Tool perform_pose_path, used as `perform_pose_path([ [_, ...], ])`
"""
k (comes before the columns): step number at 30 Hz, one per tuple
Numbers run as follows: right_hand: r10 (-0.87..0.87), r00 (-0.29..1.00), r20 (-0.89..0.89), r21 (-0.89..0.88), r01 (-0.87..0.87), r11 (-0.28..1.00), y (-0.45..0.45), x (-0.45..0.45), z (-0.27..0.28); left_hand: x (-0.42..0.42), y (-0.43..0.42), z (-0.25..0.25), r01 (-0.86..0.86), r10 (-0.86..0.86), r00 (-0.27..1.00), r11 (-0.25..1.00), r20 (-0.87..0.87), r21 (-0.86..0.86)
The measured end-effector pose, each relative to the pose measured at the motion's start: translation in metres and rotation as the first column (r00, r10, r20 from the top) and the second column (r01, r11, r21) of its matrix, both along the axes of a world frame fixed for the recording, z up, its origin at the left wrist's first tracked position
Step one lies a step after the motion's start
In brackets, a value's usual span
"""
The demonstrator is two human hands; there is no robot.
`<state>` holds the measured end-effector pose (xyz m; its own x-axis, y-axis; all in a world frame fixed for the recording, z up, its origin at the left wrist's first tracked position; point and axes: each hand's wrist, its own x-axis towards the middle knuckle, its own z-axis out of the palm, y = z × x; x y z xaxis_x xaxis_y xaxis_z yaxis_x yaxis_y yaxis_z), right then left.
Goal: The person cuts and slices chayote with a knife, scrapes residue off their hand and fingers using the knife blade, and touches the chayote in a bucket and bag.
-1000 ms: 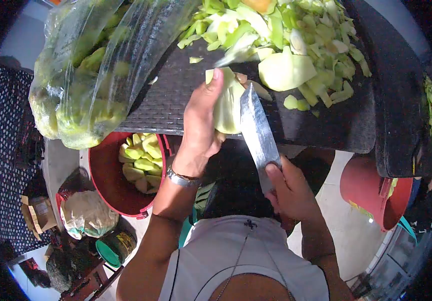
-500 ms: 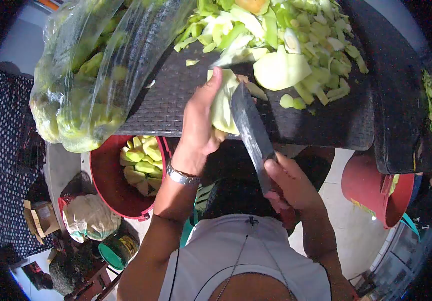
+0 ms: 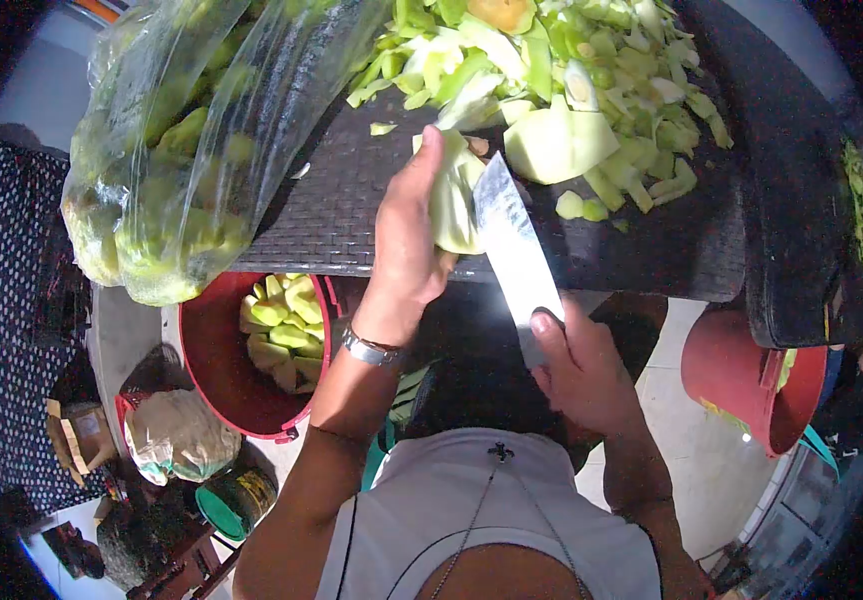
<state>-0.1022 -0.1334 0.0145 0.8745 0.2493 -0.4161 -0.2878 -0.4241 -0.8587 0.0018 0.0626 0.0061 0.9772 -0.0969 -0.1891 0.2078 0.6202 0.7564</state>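
Observation:
My left hand (image 3: pixel 409 232) is closed around a peeled pale green fruit (image 3: pixel 456 205), thumb along its upper side, above the near edge of the dark woven table (image 3: pixel 321 235). In my right hand (image 3: pixel 583 365) is a wide-bladed knife (image 3: pixel 516 235). Its blade points up and away from me, close along the fruit's right side; I cannot tell whether it touches. A bright glare lies on the blade. Just beyond the knife sits another large peeled piece (image 3: pixel 561 142), beside a heap of green peelings and cut bits (image 3: pixel 641 90).
A clear plastic bag of green fruit (image 3: pixel 166 200) hangs over the table's left edge. Below it, a red bucket (image 3: pixel 216 390) holds cut pale pieces (image 3: pixel 291 325). Another red bucket (image 3: pixel 736 370) stands at right. A tied bag (image 3: pixel 181 435) and a green-rimmed container (image 3: pixel 221 512) are at lower left.
The knife has turned so its flat face now catches the light, and my right hand has rotated with it. My left hand and the fruit have shifted slightly right.

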Motion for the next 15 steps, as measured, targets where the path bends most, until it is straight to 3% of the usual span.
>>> perform_pose_path([
  [3, 0.019, 0.97, -0.242, 0.13, 0.013, 0.991, 0.0, 0.002, 0.008, 0.001, 0.003, -0.004, -0.007, 0.006, 1.0, 0.995, 0.012, 0.101],
  [7, 0.008, 0.946, -0.324, 0.196, 0.059, 0.979, 0.006, 0.004, 0.014, 0.004, -0.001, 0.001, -0.112, 0.118, 0.993, 0.978, -0.024, 0.175],
  [8, 0.017, 0.951, -0.308, 0.2, 0.048, 0.979, 0.007, 0.003, 0.014, 0.005, -0.002, -0.002, -0.169, 0.167, 0.985, 0.945, 0.031, 0.28],
  [10, 0.026, 0.961, -0.276, 0.218, 0.036, 0.975, 0.008, 0.002, 0.015, 0.009, -0.004, -0.008, -0.288, 0.244, 0.957, 0.837, 0.155, 0.464],
  [12, 0.023, 0.967, -0.253, 0.245, 0.041, 0.969, 0.009, -0.001, 0.02, 0.006, 0.004, -0.003, -0.276, 0.143, 0.959, 0.661, 0.244, 0.698],
  [15, -0.05, 0.912, -0.407, 0.427, 0.238, 0.873, 0.012, 0.003, 0.029, 0.008, 0.002, 0.014, -0.304, 0.024, 0.946, 0.419, 0.324, 0.856],
])
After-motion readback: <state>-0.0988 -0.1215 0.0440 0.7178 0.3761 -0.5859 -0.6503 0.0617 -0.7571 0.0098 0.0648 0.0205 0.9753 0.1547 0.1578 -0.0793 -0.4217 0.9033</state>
